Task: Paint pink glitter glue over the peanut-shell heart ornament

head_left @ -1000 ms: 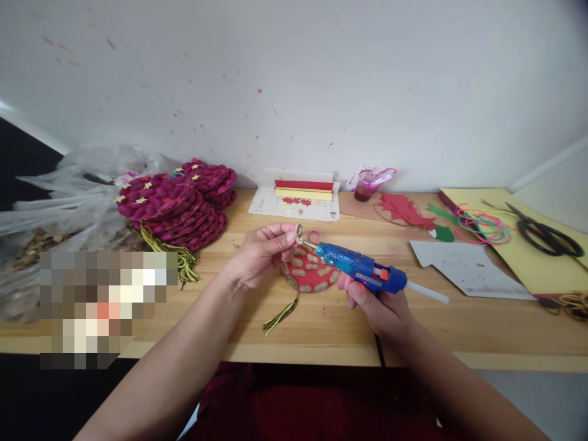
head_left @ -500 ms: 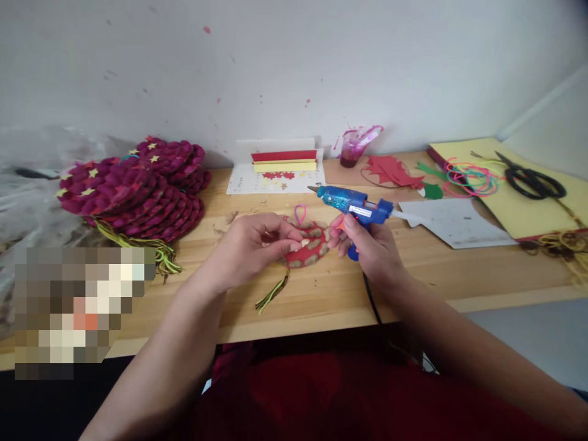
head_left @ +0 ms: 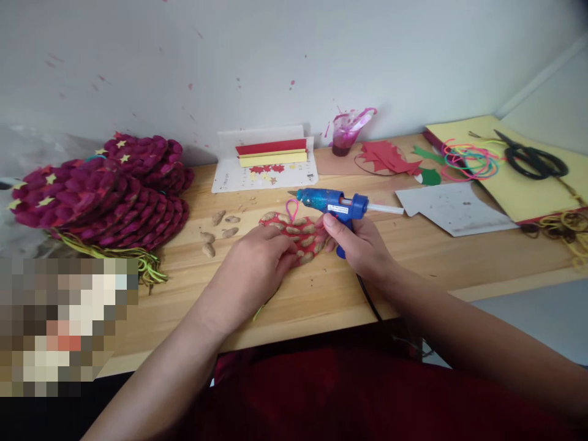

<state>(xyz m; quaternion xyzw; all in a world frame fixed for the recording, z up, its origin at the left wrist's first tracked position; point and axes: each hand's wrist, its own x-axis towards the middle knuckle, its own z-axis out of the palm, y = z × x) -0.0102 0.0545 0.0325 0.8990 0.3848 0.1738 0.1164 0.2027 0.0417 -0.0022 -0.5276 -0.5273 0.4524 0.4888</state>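
Observation:
Several peanuts in their shells cover a red disc (head_left: 294,231) with a pink hanging loop (head_left: 292,209) at its top. Its tassel lies partly hidden behind my left wrist. My left hand (head_left: 257,260) is closed, the fingertips pinched low on the disc's face around a peanut (head_left: 300,253), mostly hidden by the fingers. In my right hand (head_left: 356,240) is a blue glue gun (head_left: 337,202), its nozzle pointing left above the disc and a glue stick (head_left: 386,209) protruding from the back. Fingertips of this hand also touch the disc's right edge.
Loose peanuts (head_left: 219,231) lie left of the disc. Stacked purple discs (head_left: 92,196) with tassels stand at far left. Behind are a paper sheet (head_left: 220,177) with small stars, a stained cup (head_left: 342,144) and red cutouts (head_left: 386,158). Black scissors (head_left: 535,160) rest on yellow card at right.
My left hand has lowered the peanut onto the red disc's lower part. The glue gun stays in my right hand, slightly lower and further left. The view has shifted, uncovering the loose peanuts.

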